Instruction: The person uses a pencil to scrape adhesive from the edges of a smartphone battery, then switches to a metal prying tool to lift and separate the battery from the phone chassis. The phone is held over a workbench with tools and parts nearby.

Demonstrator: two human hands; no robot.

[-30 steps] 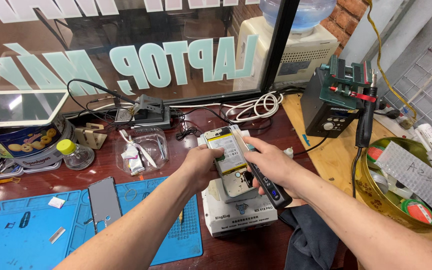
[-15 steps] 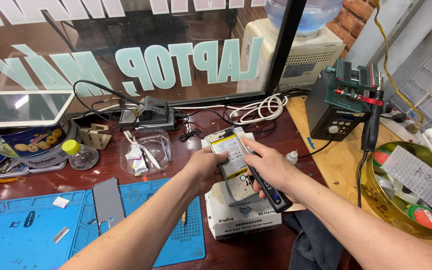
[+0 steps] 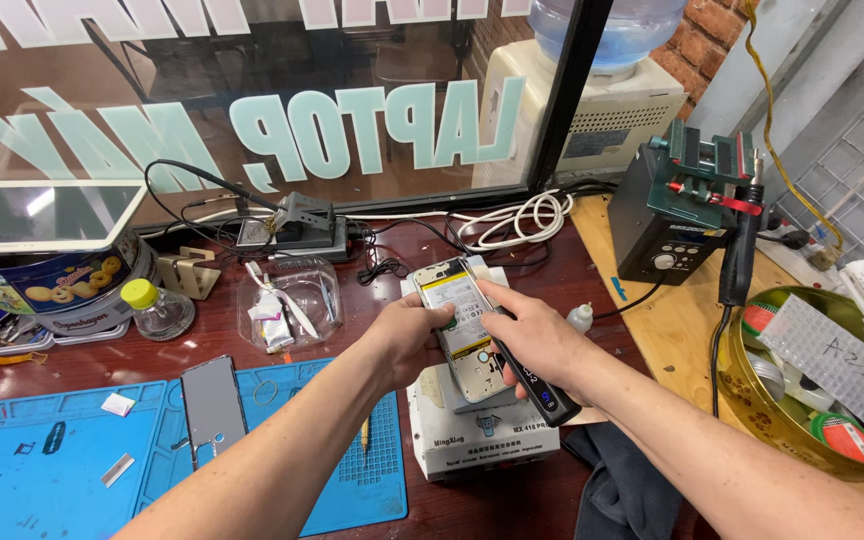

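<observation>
An opened phone [image 3: 455, 305], back cover off with its pale battery showing, is propped on a white box-shaped heating pad [image 3: 482, 435]. My left hand [image 3: 407, 335] grips the phone's left edge. My right hand [image 3: 537, 345] holds a dark pen-shaped electric screwdriver [image 3: 537, 385], its tip pressed onto the phone's middle under my fingers.
A blue work mat [image 3: 52, 465] with a detached phone screen [image 3: 212, 408] lies at the left. Behind it stand a small clear bottle [image 3: 154, 308], a clear plastic tray [image 3: 287, 300], a biscuit tin [image 3: 47, 275] and a soldering stand [image 3: 292, 225]. A hot-air station [image 3: 677, 215] and a gold bowl [image 3: 822, 385] are on the right.
Both hands and the phone stay in the same grip; the view has shifted slightly, so everything sits a little higher and to the right in frame.
</observation>
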